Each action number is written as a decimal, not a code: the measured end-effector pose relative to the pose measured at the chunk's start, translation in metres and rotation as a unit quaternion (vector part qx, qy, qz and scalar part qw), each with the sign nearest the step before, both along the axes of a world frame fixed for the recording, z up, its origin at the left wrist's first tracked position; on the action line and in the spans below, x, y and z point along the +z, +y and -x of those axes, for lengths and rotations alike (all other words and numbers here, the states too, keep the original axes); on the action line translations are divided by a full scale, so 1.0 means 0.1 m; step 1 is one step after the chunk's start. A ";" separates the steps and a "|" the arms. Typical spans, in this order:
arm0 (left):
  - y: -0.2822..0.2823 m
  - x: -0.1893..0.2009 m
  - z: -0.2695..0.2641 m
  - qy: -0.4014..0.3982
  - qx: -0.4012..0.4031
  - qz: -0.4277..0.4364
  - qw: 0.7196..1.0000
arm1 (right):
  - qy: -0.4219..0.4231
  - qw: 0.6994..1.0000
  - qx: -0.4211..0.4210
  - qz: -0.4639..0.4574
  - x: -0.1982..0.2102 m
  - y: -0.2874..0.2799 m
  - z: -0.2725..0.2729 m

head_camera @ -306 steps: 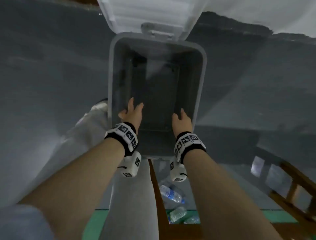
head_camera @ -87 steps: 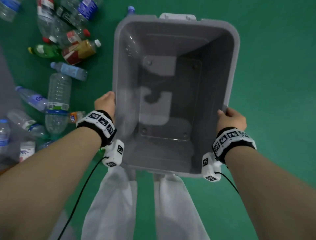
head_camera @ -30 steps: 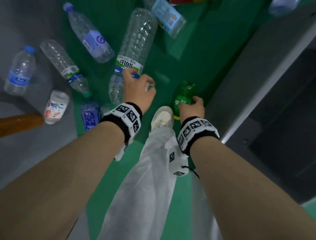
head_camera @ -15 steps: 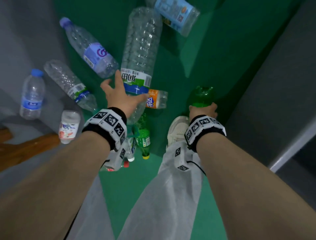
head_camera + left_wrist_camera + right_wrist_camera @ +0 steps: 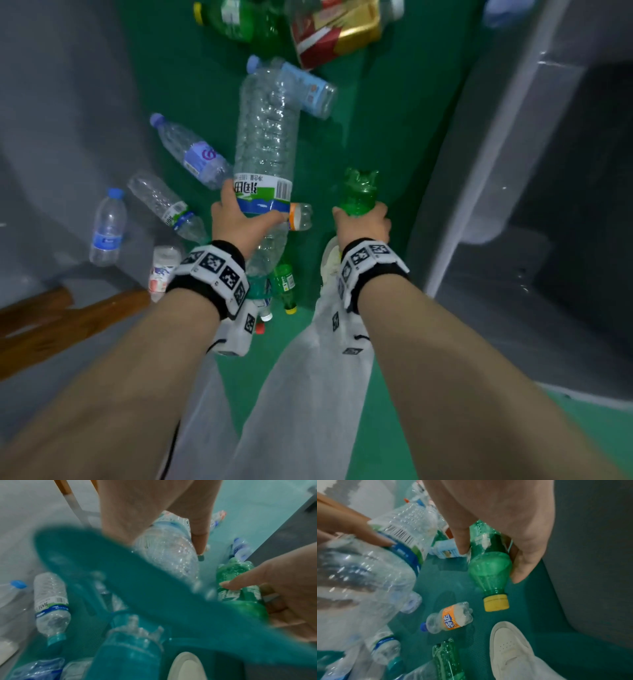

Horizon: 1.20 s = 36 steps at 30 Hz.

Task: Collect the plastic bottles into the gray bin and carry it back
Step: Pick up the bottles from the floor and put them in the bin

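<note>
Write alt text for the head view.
Two hands each grip a plastic bottle above a green floor: the left hand a large clear bottle, the right hand a green bottle. More bottles lie scattered; the gray bin stands at right.

a white sneaker (image 5: pixel 510 647) stands on the green floor (image 5: pixel 373 144), below a light grey trouser leg (image 5: pixel 301 387). at the left, two brown wooden bars (image 5: pixel 65 325) lie over a grey floor area (image 5: pixel 58 102). a white wrist camera unit (image 5: pixel 236 334) shows too.
</note>
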<state>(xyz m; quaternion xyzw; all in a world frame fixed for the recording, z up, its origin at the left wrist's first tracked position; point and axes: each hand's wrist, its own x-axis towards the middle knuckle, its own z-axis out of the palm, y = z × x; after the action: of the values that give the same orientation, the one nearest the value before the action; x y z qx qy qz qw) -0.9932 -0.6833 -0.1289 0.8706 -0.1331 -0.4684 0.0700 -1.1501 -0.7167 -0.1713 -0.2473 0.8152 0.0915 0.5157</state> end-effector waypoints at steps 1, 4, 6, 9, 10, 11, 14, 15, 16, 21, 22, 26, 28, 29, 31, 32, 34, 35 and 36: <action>-0.05 0.22 0.09 -0.003 0.006 0.011 1.000 | -0.005 1.000 0.008 0.005 0.23 -0.03 0.05; -0.14 0.67 0.32 0.000 0.018 0.036 0.999 | -0.023 0.999 0.023 0.003 0.76 -0.08 0.20; -0.22 1.00 0.54 -0.001 -0.001 0.052 0.999 | -0.033 0.999 0.010 -0.002 1.12 -0.12 0.37; -0.35 1.36 0.85 -0.003 -0.038 0.075 0.996 | -0.023 0.999 -0.029 0.004 1.47 -0.16 0.66; -0.37 1.44 0.96 -0.004 -0.058 0.083 0.995 | -0.019 0.999 -0.043 0.009 1.56 -0.17 0.77; -0.40 1.52 1.09 -0.006 -0.081 0.085 0.993 | -0.013 0.998 -0.054 0.009 1.63 -0.19 0.88; -0.45 1.71 1.56 0.001 -0.159 0.088 0.983 | -0.006 0.995 -0.097 -0.001 1.74 -0.19 1.28; -0.47 1.76 1.75 0.007 -0.184 0.088 0.979 | -0.005 0.993 -0.114 -0.004 1.76 -0.18 1.42; -0.48 1.77 1.92 0.014 -0.204 0.086 0.975 | -0.003 0.991 -0.133 -0.007 1.76 -0.16 1.57; -0.64 1.58 2.75 0.035 -0.296 0.083 0.951 | -0.009 0.974 -0.223 -0.037 1.69 -0.08 2.34; -0.67 1.51 2.90 0.040 -0.311 0.080 0.946 | -0.010 0.970 -0.240 -0.046 1.67 -0.06 2.48; -0.75 1.11 3.41 0.051 -0.379 0.049 0.923 | -0.025 0.954 -0.291 -0.075 1.51 0.02 2.97; -0.77 0.86 3.57 0.040 -0.410 0.034 0.910 | -0.022 0.948 -0.307 -0.077 1.35 0.06 3.15; -0.79 0.74 3.64 0.032 -0.419 0.030 0.907 | -0.017 0.945 -0.320 -0.073 1.25 0.08 3.23; -0.83 0.49 3.79 0.029 -0.427 0.019 0.903 | -0.017 0.934 -0.349 -0.073 1.06 0.08 3.38; -0.86 0.37 3.82 0.029 -0.425 0.013 0.905 | -0.023 0.929 -0.360 -0.085 0.97 0.07 3.43; -0.91 0.10 3.89 0.027 -0.423 0.004 0.906 | -0.042 0.920 -0.374 -0.107 0.76 0.04 3.53; -0.93 0.00 3.90 0.021 -0.422 -0.001 0.906 | -0.052 0.919 -0.373 -0.116 0.67 0.02 3.57; -0.95 -0.13 3.94 0.012 -0.426 -0.004 0.905 | -0.060 0.919 -0.371 -0.121 0.54 0.01 3.61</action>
<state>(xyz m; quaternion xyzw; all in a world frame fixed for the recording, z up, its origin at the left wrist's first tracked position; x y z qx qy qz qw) -1.3871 -0.7778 -0.1420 0.7255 -0.4886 -0.4648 -0.1376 -1.5115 -0.7155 -0.1174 0.1321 0.7987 -0.0238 0.5865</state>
